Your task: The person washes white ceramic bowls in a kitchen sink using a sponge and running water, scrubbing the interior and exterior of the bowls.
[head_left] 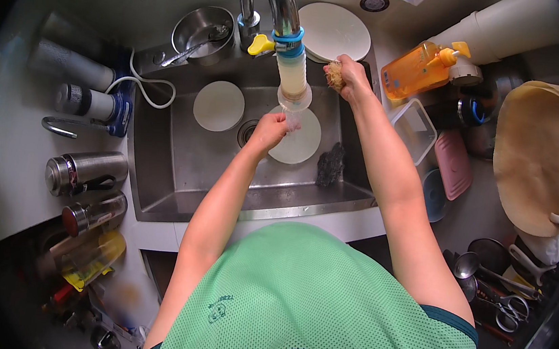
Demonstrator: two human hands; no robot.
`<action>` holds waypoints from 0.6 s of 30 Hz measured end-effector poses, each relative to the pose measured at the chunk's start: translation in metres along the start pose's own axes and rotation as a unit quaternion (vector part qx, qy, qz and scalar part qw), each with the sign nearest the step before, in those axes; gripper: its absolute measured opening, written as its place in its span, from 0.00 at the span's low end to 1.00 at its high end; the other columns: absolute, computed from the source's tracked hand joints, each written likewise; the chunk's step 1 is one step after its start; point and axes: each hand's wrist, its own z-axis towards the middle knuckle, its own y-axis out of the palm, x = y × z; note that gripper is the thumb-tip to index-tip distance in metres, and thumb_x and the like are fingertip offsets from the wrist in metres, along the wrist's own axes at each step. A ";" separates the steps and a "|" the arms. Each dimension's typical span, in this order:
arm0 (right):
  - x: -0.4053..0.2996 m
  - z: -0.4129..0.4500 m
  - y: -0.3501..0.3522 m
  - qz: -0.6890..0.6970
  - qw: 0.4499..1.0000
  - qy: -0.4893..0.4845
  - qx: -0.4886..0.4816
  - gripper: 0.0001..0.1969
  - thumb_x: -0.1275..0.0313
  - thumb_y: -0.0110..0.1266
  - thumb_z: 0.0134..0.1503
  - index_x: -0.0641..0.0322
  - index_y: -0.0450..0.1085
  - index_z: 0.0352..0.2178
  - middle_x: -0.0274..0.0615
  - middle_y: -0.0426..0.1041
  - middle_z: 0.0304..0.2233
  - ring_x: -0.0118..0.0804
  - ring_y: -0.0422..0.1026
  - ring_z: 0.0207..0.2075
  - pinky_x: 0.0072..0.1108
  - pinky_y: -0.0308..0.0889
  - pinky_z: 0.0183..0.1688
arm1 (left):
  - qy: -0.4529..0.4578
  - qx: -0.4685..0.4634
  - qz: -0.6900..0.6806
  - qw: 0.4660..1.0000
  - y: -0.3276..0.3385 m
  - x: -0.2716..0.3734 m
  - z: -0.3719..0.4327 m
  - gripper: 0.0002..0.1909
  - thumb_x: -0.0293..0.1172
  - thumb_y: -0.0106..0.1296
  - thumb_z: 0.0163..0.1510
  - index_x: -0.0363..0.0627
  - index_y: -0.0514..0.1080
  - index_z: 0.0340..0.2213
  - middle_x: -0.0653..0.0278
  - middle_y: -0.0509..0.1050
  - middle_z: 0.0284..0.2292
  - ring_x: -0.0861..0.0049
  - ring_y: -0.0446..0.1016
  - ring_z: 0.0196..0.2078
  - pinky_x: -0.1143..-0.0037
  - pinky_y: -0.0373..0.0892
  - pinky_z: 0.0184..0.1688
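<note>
Water runs from the faucet's white nozzle (294,86) over the fingers of my left hand (270,131), which is by the upper left edge of a white plate (299,143) in the sink (208,167). Whether those fingers hold anything cannot be made out. My right hand (352,80) grips a tan fibrous scrubber (335,75) over the sink's back right corner, just in front of a stack of white plates (334,29). Another white plate (218,106) lies left of the drain (247,133). A dark mesh scouring pad (331,163) rests at the sink's right side.
Behind the sink at left is a steel pot (203,31) with a ladle (190,52) in it. An orange soap bottle (415,71), a clear plastic container (415,131) and a pink lid (453,164) stand or lie at right. A steel flask (88,172) is at left.
</note>
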 end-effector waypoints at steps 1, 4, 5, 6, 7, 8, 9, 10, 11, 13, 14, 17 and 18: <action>0.002 -0.001 0.000 -0.001 1.000 0.004 0.000 0.13 0.69 0.38 0.53 0.73 0.60 0.33 0.49 0.69 0.22 0.38 0.70 0.20 0.26 0.67 0.21 | -0.015 0.008 0.007 1.000 -0.001 -0.003 0.001 0.13 0.39 0.49 0.48 0.41 0.72 0.29 0.70 0.72 0.27 0.86 0.67 0.29 0.83 0.62 0.32; 0.009 -0.001 0.002 -0.006 1.000 -0.011 0.004 0.16 0.65 0.40 0.55 0.72 0.60 0.34 0.48 0.70 0.23 0.37 0.70 0.20 0.26 0.66 0.20 | -0.043 0.019 -0.003 0.999 -0.005 -0.024 0.006 0.12 0.39 0.48 0.49 0.43 0.72 0.29 0.70 0.72 0.28 0.86 0.68 0.30 0.83 0.62 0.33; 0.009 0.000 -0.001 -0.011 1.000 -0.002 -0.006 0.18 0.62 0.42 0.55 0.71 0.60 0.35 0.48 0.70 0.23 0.37 0.70 0.20 0.25 0.66 0.20 | -0.054 0.018 -0.018 0.998 -0.006 -0.031 0.008 0.12 0.39 0.47 0.49 0.43 0.71 0.29 0.70 0.72 0.29 0.86 0.68 0.31 0.83 0.62 0.34; 0.009 0.000 -0.004 -0.016 1.000 0.007 -0.014 0.20 0.59 0.43 0.55 0.70 0.61 0.36 0.48 0.71 0.23 0.36 0.70 0.20 0.25 0.65 0.19 | -0.057 0.021 -0.019 0.998 -0.004 -0.032 0.006 0.12 0.39 0.47 0.49 0.43 0.71 0.29 0.70 0.72 0.29 0.86 0.68 0.31 0.83 0.62 0.34; 0.010 -0.001 -0.005 -0.017 1.000 0.010 -0.017 0.20 0.59 0.43 0.55 0.70 0.61 0.36 0.48 0.71 0.23 0.36 0.70 0.20 0.25 0.65 0.19 | -0.064 0.044 -0.068 0.995 0.000 -0.033 0.002 0.13 0.40 0.47 0.49 0.43 0.71 0.29 0.69 0.71 0.27 0.85 0.68 0.28 0.84 0.61 0.31; 0.012 -0.003 -0.006 -0.019 1.000 0.010 -0.010 0.21 0.57 0.44 0.54 0.69 0.62 0.36 0.48 0.71 0.23 0.36 0.70 0.19 0.25 0.65 0.19 | -0.070 0.067 -0.116 0.989 0.002 -0.035 -0.002 0.14 0.41 0.46 0.50 0.42 0.70 0.29 0.69 0.69 0.25 0.83 0.68 0.26 0.84 0.60 0.28; 0.012 -0.007 -0.007 -0.021 1.000 0.010 -0.003 0.23 0.55 0.45 0.54 0.69 0.62 0.35 0.48 0.71 0.23 0.35 0.70 0.19 0.24 0.65 0.18 | -0.070 0.069 -0.117 0.988 -0.002 -0.039 -0.005 0.14 0.41 0.46 0.50 0.42 0.70 0.29 0.69 0.69 0.25 0.83 0.68 0.26 0.84 0.60 0.28; 0.017 -0.015 -0.009 -0.005 1.000 0.017 -0.024 0.24 0.52 0.45 0.53 0.68 0.64 0.34 0.47 0.71 0.22 0.34 0.70 0.19 0.23 0.65 0.19 | -0.112 0.096 -0.115 0.982 -0.010 -0.048 -0.007 0.17 0.44 0.46 0.50 0.43 0.69 0.33 0.66 0.70 0.30 0.80 0.70 0.31 0.83 0.63 0.31; 0.026 -0.021 -0.012 -0.007 0.999 0.019 -0.027 0.24 0.52 0.45 0.53 0.68 0.64 0.34 0.47 0.71 0.22 0.34 0.70 0.19 0.23 0.65 0.19 | -0.153 0.121 -0.112 0.974 -0.020 -0.055 -0.008 0.21 0.48 0.45 0.51 0.43 0.67 0.38 0.62 0.71 0.35 0.77 0.72 0.35 0.81 0.67 0.34; 0.055 -0.030 -0.025 0.032 0.998 -0.034 -0.041 0.24 0.51 0.45 0.52 0.67 0.64 0.32 0.45 0.71 0.21 0.33 0.69 0.18 0.21 0.64 0.20 | -0.185 0.173 -0.149 0.956 -0.037 -0.069 -0.013 0.24 0.50 0.44 0.51 0.42 0.65 0.40 0.60 0.70 0.36 0.74 0.72 0.36 0.78 0.68 0.33; 0.077 -0.032 -0.033 0.023 0.999 -0.036 -0.024 0.23 0.52 0.46 0.52 0.66 0.65 0.31 0.45 0.70 0.20 0.33 0.69 0.18 0.20 0.64 0.20 | -0.215 0.224 -0.183 0.933 -0.047 -0.075 -0.014 0.28 0.53 0.43 0.51 0.41 0.63 0.42 0.58 0.70 0.37 0.72 0.72 0.36 0.75 0.70 0.32; 0.179 -0.013 -0.079 -0.152 0.986 -0.048 0.039 0.20 0.56 0.47 0.51 0.67 0.69 0.26 0.43 0.69 0.19 0.33 0.68 0.17 0.21 0.62 0.20 | -0.206 0.326 -0.258 0.886 -0.074 -0.084 -0.011 0.33 0.56 0.41 0.51 0.38 0.58 0.45 0.54 0.68 0.38 0.67 0.72 0.36 0.70 0.72 0.32; 0.197 -0.017 -0.083 -0.200 0.978 0.007 0.053 0.19 0.58 0.48 0.50 0.68 0.69 0.25 0.43 0.69 0.18 0.34 0.68 0.17 0.22 0.62 0.21 | -0.207 0.331 -0.261 0.883 -0.085 -0.088 -0.010 0.33 0.56 0.41 0.51 0.38 0.58 0.45 0.54 0.68 0.38 0.67 0.72 0.36 0.70 0.72 0.32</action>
